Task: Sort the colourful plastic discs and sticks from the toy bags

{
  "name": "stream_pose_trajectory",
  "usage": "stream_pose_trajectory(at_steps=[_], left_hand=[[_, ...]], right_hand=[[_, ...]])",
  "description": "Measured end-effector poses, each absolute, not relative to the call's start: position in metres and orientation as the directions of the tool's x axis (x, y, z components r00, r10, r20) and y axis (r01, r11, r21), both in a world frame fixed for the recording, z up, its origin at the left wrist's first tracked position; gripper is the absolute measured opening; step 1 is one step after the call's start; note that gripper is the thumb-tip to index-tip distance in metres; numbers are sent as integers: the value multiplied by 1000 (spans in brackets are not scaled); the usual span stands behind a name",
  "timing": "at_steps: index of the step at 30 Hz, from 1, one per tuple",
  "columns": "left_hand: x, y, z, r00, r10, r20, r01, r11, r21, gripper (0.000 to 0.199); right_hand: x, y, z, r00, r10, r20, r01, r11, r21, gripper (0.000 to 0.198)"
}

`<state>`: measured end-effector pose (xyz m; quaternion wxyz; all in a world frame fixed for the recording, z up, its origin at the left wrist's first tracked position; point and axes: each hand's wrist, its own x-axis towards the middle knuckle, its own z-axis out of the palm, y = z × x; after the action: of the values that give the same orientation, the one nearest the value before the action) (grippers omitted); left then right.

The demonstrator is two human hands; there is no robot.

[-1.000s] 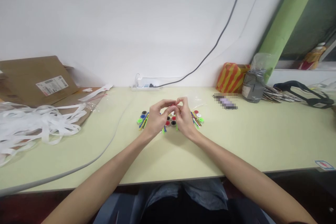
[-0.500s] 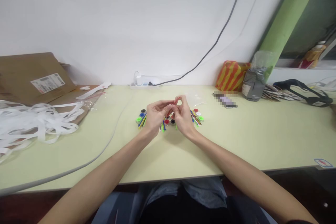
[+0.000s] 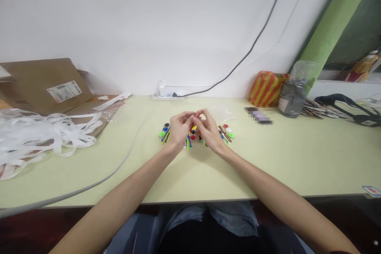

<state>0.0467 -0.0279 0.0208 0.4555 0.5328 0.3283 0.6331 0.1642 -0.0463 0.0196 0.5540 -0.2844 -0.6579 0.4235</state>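
Note:
Above the table, my left hand [image 3: 179, 129] and my right hand [image 3: 207, 130] meet at the fingertips, both closed in a pinch. Something small, with a hint of red near it, may be between the fingers, but they hide it. Below and around my hands lie small round coloured discs, such as a red disc [image 3: 193, 137], a green disc [image 3: 231, 136] and a blue disc [image 3: 165, 129]. Thin coloured sticks [image 3: 226, 134] lie beside them on both sides. My hands cover part of this spread.
Left are white straps [image 3: 56, 131] and a cardboard box [image 3: 44, 81]; a grey cable [image 3: 110, 176] crosses the table [image 3: 285, 158]. A power strip [image 3: 168, 97] sits by the wall. Right are a phone [image 3: 259, 116], a striped bag [image 3: 266, 89], a grey bag [image 3: 291, 97] and a black headset [image 3: 345, 107].
The view has shifted slightly, so the table and its things appear a little further right. My fingertips have drawn closer together, and my right index finger is less raised.

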Motion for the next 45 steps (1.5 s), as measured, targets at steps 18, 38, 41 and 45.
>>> stream_pose_trajectory(at_steps=[18,38,41,45], left_hand=[[-49,41,25,-577,623,528,93,-592,801,19],[-78,35,8,-114,594,796,836,-376,400,13],[-77,34,8,-81,583,808,830,-409,378,11],[-72,29,12,-35,594,804,772,-495,399,9]], right_hand=[[145,-40,31,-495,788,366,37,440,-897,35],[61,52,24,-361,931,53,896,362,-256,33],[65,54,33,-359,929,86,890,369,-269,33],[85,41,50,-346,918,193,858,393,-332,31]])
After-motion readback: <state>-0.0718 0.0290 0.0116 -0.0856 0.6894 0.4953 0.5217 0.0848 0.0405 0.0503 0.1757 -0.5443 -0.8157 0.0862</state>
